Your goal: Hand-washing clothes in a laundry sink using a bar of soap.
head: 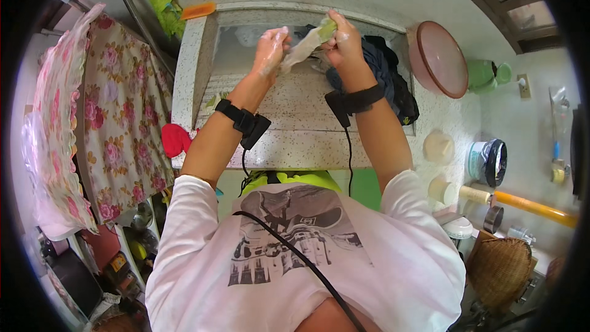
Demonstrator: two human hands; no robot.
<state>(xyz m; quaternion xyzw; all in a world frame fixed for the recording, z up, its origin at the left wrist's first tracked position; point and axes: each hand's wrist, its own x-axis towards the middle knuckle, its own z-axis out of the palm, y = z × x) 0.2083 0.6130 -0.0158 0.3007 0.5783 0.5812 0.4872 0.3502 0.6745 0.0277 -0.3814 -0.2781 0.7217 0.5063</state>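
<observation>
Over a speckled stone wash basin [191, 64], my right hand [343, 39] grips a pale wet cloth [306, 48] with a yellow-green part at its upper end. The cloth hangs down to the left, its lower end near my left wrist. My left hand [272, 48], wet and with suds on it, is raised just left of the cloth with its fingers curled; whether it pinches anything is not clear. Behind my right forearm, dark clothes [385, 74] lie heaped on the basin's right side. Cloudy water [230, 41] stands at the back left, beyond the ribbed washing slope [276, 101].
An orange brush [198, 10] lies on the back left corner, a red cloth [175, 140] at the front left. A pink plastic basin [441, 60] leans at right. Floral curtains [115, 115] hang left. Black cables run from my wrist straps.
</observation>
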